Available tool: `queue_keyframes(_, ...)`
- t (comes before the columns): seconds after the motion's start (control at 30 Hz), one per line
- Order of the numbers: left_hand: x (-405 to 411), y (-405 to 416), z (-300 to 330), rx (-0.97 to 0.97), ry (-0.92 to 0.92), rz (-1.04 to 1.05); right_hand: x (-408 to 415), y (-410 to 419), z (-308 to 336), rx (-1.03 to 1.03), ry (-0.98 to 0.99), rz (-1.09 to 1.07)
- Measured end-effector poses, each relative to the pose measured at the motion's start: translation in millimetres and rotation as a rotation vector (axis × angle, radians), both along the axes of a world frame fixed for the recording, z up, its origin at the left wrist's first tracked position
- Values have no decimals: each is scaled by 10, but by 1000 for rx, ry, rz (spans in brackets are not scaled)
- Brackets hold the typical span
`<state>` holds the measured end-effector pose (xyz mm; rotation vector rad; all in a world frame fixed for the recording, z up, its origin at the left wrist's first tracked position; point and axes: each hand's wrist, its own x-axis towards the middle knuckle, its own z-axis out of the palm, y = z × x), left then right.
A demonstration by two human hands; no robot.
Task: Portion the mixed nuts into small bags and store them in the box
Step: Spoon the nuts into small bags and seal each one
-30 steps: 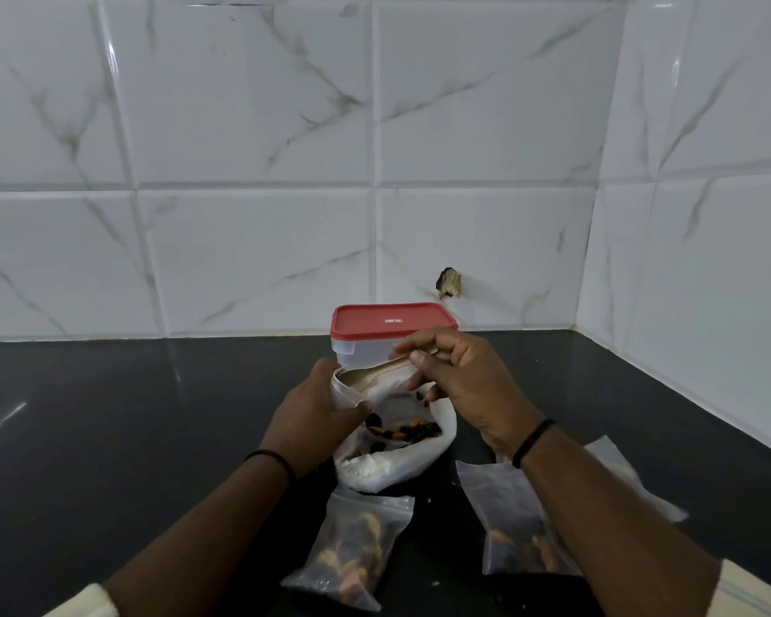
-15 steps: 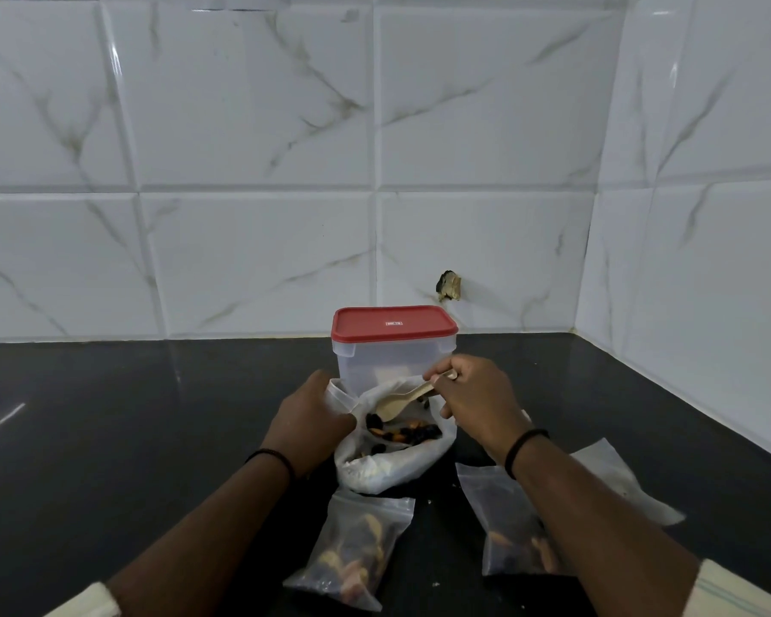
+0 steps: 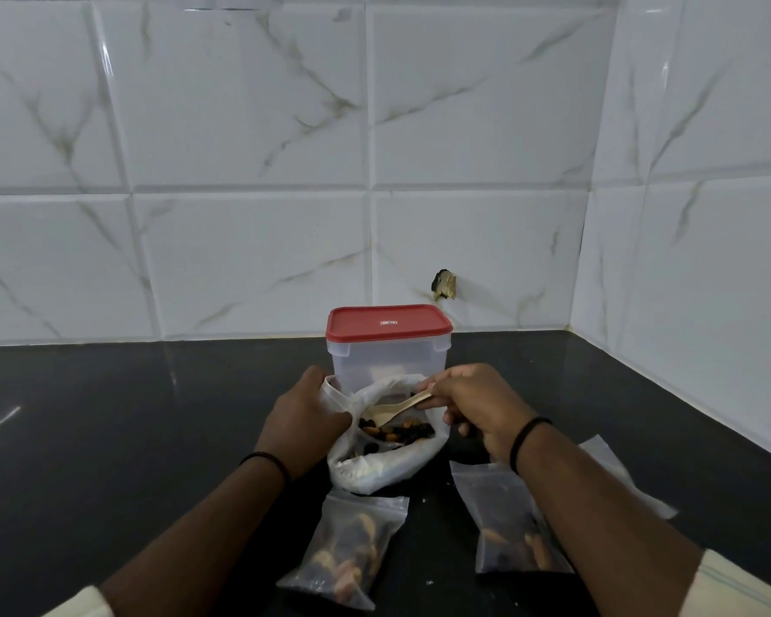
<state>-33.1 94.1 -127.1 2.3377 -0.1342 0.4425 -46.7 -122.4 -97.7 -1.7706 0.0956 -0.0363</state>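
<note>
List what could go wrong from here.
The left hand alone holds the limp white plastic bag of mixed nuts open; if that grip slips, nuts may spill. The wooden spoon in the right hand could drop nuts on the black counter.

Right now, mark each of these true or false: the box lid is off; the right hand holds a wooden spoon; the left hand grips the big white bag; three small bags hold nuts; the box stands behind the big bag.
1. The lid is off the box. False: the red lid sits on the clear plastic box.
2. The right hand holds a wooden spoon. True.
3. The left hand grips the big white bag at its rim. True.
4. Three small bags hold nuts. False: nuts show in only two, the left zip bag and the right zip bag.
5. The box stands behind the white bag. True.
</note>
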Motion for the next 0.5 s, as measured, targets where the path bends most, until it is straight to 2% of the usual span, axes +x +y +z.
queue_keyframes(0.3, -60, -28, 46, -35, -35, -23, -16, -44, 77, 173, -1, -120)
queue_keyframes(0.5, -58, -29, 39, -33, -44, -36, 15, 4, 82, 191, -188, -87)
